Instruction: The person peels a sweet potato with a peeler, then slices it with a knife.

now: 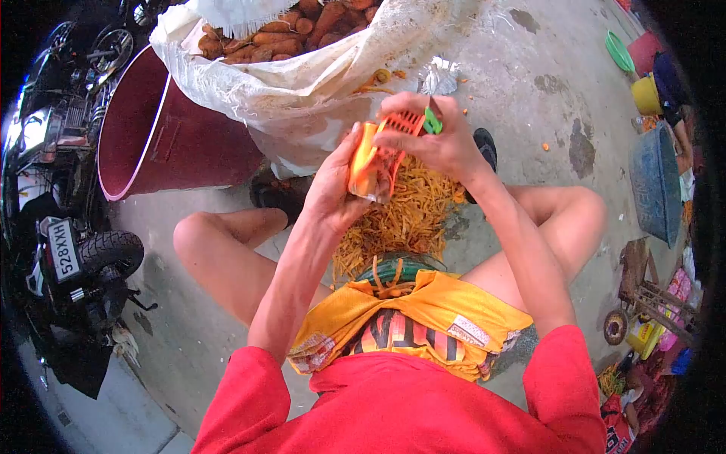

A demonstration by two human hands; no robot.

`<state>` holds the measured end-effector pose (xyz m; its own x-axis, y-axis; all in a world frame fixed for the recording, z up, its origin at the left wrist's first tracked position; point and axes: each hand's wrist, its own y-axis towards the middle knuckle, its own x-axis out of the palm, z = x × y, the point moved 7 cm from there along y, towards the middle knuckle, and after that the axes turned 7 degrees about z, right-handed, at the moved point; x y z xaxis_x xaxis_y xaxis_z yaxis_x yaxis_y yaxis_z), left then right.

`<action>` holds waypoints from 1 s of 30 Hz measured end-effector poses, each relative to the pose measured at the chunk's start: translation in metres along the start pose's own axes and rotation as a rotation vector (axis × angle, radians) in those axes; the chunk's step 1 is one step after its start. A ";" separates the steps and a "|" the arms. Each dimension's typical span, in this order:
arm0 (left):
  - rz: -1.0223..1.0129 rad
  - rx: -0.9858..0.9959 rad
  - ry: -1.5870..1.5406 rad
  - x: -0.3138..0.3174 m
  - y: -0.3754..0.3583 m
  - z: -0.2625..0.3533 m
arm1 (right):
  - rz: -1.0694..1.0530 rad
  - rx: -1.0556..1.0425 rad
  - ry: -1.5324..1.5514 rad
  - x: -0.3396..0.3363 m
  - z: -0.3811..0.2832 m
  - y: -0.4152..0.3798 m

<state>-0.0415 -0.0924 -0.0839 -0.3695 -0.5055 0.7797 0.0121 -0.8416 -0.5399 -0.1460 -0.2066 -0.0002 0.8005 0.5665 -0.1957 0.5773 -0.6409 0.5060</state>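
Orange is everywhere here: the left hand (333, 185) is wrapped around a peeled orange carrot (364, 168), holding it upright above the heap of orange carrot shavings (401, 219) on the grey concrete floor (529, 83). The right hand (439, 136) is clamped on an orange plastic peeler with a green end (412, 121), its head pressed against the carrot's far top.

The main risk, as I judge it, is to the left hand's fingers: they lie just beside the blade's path, so a slip on the wet carrot could draw the edge across a fingertip. A loose grip could also let the carrot drop into the shavings.

Far left, a white woven sack of unpeeled carrots (302, 83) leans on a dark red bin (159, 144); it looks slumped and might spill. A parked motorbike (76, 250) stands at the left.
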 end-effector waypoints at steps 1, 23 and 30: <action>0.020 -0.011 0.019 -0.001 0.001 -0.002 | 0.035 0.055 -0.013 -0.005 0.010 0.001; 0.013 0.057 0.054 -0.001 -0.001 0.006 | -0.025 0.136 0.130 0.007 -0.017 0.000; -0.038 -0.025 0.014 0.003 -0.004 -0.008 | 0.204 0.115 -0.006 -0.034 0.029 0.013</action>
<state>-0.0501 -0.0894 -0.0820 -0.3821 -0.4707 0.7953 -0.0251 -0.8550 -0.5181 -0.1608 -0.2493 -0.0116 0.9034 0.4159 -0.1044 0.4173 -0.7968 0.4370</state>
